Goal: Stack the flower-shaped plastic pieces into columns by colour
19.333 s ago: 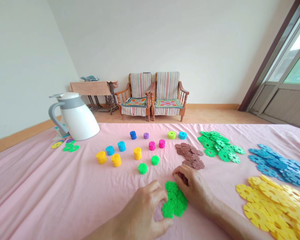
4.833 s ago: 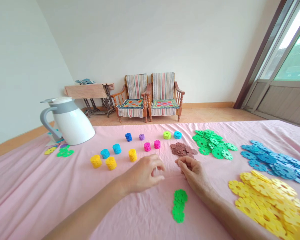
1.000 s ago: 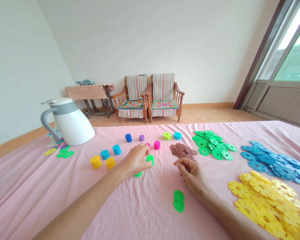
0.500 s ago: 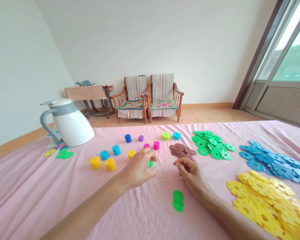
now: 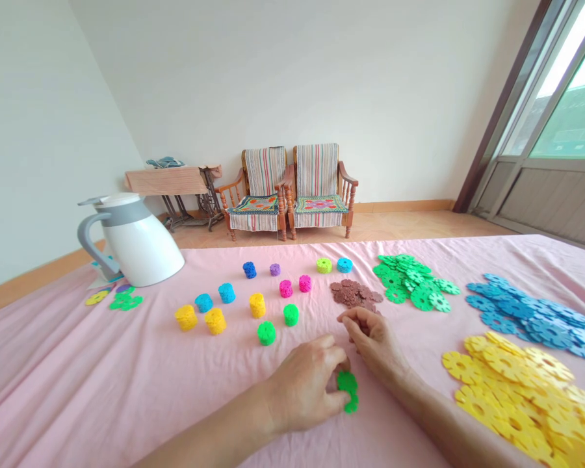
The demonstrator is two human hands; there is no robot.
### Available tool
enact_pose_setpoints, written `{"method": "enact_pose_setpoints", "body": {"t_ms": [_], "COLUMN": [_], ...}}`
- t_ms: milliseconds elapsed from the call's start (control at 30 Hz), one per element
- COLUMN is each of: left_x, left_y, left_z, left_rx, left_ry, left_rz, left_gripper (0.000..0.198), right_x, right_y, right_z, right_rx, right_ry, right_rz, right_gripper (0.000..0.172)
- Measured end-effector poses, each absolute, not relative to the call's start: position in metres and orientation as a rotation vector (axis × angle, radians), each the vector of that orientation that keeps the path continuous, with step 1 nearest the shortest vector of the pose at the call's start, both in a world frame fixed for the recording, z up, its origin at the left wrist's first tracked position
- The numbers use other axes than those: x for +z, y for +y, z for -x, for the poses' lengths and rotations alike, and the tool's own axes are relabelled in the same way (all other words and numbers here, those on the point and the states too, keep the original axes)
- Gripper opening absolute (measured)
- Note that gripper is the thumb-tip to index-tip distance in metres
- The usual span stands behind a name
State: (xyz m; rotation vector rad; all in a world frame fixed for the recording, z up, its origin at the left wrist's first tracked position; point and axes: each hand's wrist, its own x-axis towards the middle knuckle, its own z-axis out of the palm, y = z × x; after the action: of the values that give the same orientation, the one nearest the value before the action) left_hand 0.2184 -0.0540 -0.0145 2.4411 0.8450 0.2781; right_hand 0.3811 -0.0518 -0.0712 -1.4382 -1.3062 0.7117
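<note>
My left hand (image 5: 308, 385) lies on the pink cloth (image 5: 78, 364) with its fingertips closed on the small row of green snowflake discs (image 5: 349, 391). Just beyond them my right hand (image 5: 375, 339) rests curled, knuckles up; its fingers hide whatever is inside. Two green disc stacks (image 5: 266, 333) (image 5: 290, 314) stand a little further back. Behind those stand yellow stacks (image 5: 257, 305), blue stacks (image 5: 227, 292) and pink stacks (image 5: 285, 288).
A white jug (image 5: 135, 239) stands at the far left with loose discs beside it. Piles of loose discs lie to the right: brown (image 5: 355, 294), green (image 5: 412, 281), blue (image 5: 536, 315) and yellow (image 5: 521, 385). Two wooden chairs (image 5: 292, 188) stand by the wall.
My left hand set a green stack down beside the other one, then drew back to the green discs near me. My right hand has stayed put.
</note>
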Motion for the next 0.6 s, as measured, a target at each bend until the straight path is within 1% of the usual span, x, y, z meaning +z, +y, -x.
{"method": "enact_pose_setpoints", "body": {"t_ms": [133,300,467,600], "left_x": [-0.018,-0.011,0.006,0.009], "left_y": [-0.056,-0.053,-0.021,0.011], "left_z": [-0.222,-0.215,-0.193,-0.177], "left_rx": [0.308,0.392,0.585,0.625], "left_ry": [0.844,0.897,1.119,1.256], "left_rz": [-2.452,-2.432,-2.467,-2.511], "left_gripper": [0.017,0.018,0.016,0.014], "right_x": [-0.072,-0.07,-0.068,-0.07], "right_y": [-0.051,-0.052,-0.052,-0.051], "right_z": [-0.382,-0.382,-0.382,-0.382], "right_rx": [0.719,0.73,0.773,0.781], "right_ry": [-1.311,-1.304,-1.296,-1.291], "right_rz": [1.437,1.427,1.402,1.399], "right_gripper": [0.024,0.024,0.022,0.022]}}
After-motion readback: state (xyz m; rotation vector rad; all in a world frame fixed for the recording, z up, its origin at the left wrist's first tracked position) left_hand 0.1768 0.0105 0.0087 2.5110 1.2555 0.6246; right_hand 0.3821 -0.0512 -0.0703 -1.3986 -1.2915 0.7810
